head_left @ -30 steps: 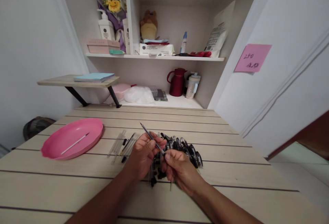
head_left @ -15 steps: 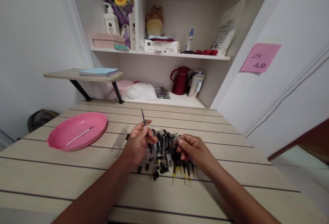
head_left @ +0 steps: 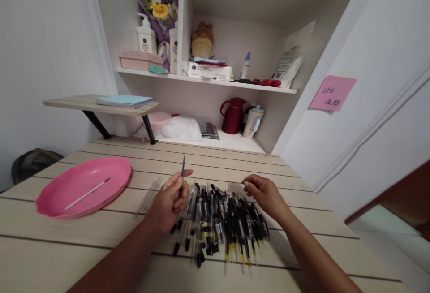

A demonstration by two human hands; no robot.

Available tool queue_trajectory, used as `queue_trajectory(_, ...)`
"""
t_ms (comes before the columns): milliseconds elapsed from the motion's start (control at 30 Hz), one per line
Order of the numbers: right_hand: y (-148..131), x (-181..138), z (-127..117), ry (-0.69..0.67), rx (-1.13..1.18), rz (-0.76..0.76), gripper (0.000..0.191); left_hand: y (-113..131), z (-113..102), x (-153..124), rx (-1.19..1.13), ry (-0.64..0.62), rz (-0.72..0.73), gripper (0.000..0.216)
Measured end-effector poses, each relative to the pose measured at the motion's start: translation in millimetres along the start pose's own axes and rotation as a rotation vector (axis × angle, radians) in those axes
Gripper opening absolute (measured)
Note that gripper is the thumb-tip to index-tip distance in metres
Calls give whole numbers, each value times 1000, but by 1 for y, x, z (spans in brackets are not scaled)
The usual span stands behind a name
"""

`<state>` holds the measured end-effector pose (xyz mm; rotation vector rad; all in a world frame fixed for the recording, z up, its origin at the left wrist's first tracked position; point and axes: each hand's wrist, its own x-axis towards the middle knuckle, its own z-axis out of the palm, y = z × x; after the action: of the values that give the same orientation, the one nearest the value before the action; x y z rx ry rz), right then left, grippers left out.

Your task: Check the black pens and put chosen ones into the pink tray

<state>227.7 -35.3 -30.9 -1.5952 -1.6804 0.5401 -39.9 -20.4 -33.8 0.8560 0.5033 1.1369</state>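
My left hand [head_left: 173, 199] pinches a thin dark pen refill [head_left: 183, 166], its pointed tip upward, left of a pile of pen parts [head_left: 218, 221]. That pile holds black caps, clear barrels and refills with yellow ends. My right hand [head_left: 264, 192] is over the pile's right side, its fingers curled together; whether something small sits between them is hidden. Several clear tubes [head_left: 149, 196], blurred, lie on the table beyond my left wrist. A white refill with a dark tip [head_left: 87, 193] rests in a pink scalloped tray [head_left: 116, 194] to the left.
The slatted wooden table [head_left: 101, 252] runs back to a white shelf unit [head_left: 208, 81]. A small raised stand [head_left: 74, 105] carries blue papers [head_left: 124, 101]. On the lower level stand a red jug [head_left: 234, 116] and a tumbler [head_left: 253, 122]. A pink note [head_left: 332, 92] hangs at right.
My right hand has moved away from the left one, toward the right edge of the pile. The refill stays in my left hand, now more upright. The camera view has shifted slightly.
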Motion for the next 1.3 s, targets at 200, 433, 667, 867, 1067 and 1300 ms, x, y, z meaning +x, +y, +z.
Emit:
queue_trajectory(200, 29, 10, -6, -66, -322, -7, 22, -12, 4, -4, 70, -10, -82, 29)
queue_trajectory(433, 19, 25, -3, -212, -453, -51, 17, -16, 9, -7, 154, -31, -126, 30)
queue_trajectory(667, 11, 37, 4, -364, -583, -110, 25, -15, 9, -8, 97, -23, -129, 30)
queue_trajectory(867, 13, 39, 8, -418, -589, -107, 18, -17, 8, -7, 120, -27, -124, 29)
queue_trajectory(1067, 17, 37, 2, -291, -460, -81, 14, -16, 10, -9, 186, -33, -126, 28)
queue_trajectory(1300, -15, 19, 6, -171, 294, 37, 20, -27, 20, -17, 291, -104, -202, 34)
